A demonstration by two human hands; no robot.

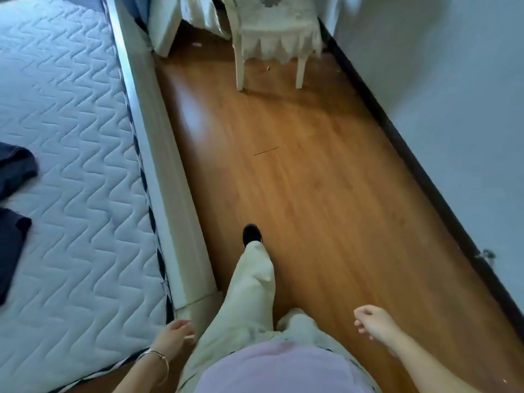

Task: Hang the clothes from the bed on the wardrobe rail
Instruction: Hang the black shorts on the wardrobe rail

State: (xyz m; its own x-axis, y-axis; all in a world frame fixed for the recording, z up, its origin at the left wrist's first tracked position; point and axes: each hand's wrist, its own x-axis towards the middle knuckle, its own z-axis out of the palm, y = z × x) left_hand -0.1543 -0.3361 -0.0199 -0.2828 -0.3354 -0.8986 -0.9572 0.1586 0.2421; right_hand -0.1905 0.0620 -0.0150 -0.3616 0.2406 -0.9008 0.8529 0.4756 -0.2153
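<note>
Dark navy clothes (12, 199) lie on the quilted white mattress of the bed (71, 123) at the far left edge of the view, partly cut off. My left hand (174, 336) hangs by the bed's near corner, holding nothing, fingers loosely apart, a bracelet on the wrist. My right hand (373, 321) is out over the wooden floor, empty, with its fingers loosely curled. No wardrobe or rail is in view.
A wooden floor (312, 180) runs between the bed frame and a pale wall (453, 95) with a dark skirting board. A white chair (272, 41) with a lace cover stands at the far end. My leg in cream trousers steps forward, dark shoe (251, 234) leading.
</note>
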